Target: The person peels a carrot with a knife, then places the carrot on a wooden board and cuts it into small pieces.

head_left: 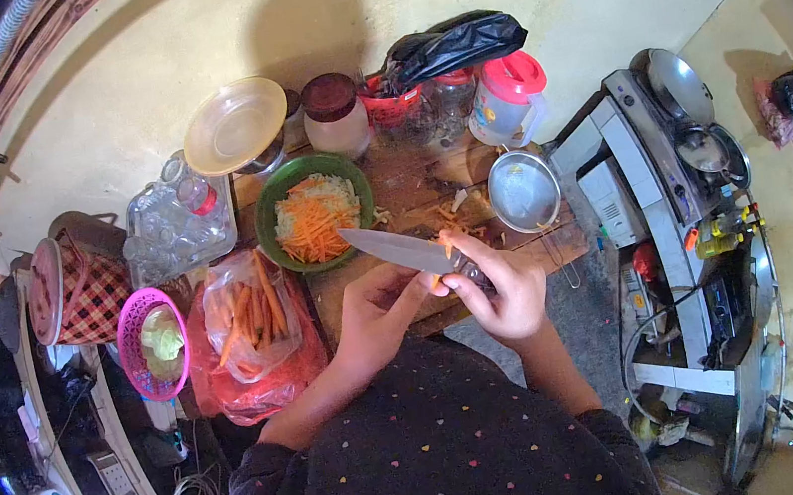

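My right hand (502, 286) is closed around the handle of a kitchen knife (387, 251), whose broad blade points left towards a green bowl (267, 226). Shredded carrot (316, 226) lies in that bowl together with pale shreds. Close beneath the blade, my left hand (377, 312) is curled, its thumb reaching towards the right fingertips. A small orange carrot piece (437, 282) shows at the left thumb tip; most of it is hidden. Left of my forearm, whole carrots (253, 311) lie in a clear plastic bag on a red bag (236, 394).
A metal strainer (524, 193) lies on the wooden table (408, 181) at right, near scattered scraps. Jars, a pitcher (506, 103) and a yellowish bowl (236, 128) line the back. A pink basket (132, 327) holds cabbage (161, 337). A stove (646, 129) stands right.
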### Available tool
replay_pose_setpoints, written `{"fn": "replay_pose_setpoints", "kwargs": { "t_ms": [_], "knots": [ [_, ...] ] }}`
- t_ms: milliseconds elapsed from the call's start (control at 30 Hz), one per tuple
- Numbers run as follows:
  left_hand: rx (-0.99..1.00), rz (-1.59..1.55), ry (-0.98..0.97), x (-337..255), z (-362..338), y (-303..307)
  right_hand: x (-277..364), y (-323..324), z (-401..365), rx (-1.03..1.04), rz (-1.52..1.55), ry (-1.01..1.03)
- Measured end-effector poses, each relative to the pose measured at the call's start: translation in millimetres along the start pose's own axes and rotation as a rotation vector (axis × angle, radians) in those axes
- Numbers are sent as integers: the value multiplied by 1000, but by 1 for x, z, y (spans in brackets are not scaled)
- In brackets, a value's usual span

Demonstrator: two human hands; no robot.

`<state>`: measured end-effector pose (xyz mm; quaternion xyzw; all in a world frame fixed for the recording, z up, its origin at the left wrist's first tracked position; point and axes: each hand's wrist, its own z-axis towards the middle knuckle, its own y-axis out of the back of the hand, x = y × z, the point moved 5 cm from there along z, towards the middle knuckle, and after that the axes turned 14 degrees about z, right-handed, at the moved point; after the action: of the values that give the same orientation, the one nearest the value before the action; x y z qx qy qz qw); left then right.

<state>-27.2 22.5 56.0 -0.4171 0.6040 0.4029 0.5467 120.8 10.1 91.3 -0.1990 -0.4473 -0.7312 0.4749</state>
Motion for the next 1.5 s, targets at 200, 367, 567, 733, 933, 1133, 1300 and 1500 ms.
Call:
{"fn": "replay_pose_setpoints", "kwargs": {
  "t_ms": [200, 367, 567, 733, 933, 1133, 1300, 1500],
  "knots": [
    [201, -549, 259, 22, -2, -12, 0, 3, -2, -126, 59, 142],
    [254, -697, 315, 27, 0, -16, -10, 5, -12, -102, 237, -130],
    [223, -651, 244, 34, -2, -13, 0, 5, -7, 88, 169, -99],
    [213, -648, 246, 39, -5, -13, 1, 4, -6, 60, 58, 65],
    [197, -650, 316, 40, -7, -16, -1, 6, -8, 26, 53, 57],
    [223, -622, 325, 34, -8, -20, -4, 8, -11, -12, 101, 39],
    [179, -649, 315, 37, -10, -19, -3, 14, -12, 51, 214, -216],
    [193, -643, 254, 37, -8, -19, 3, 8, -11, 163, 138, -74]
  ]
}}
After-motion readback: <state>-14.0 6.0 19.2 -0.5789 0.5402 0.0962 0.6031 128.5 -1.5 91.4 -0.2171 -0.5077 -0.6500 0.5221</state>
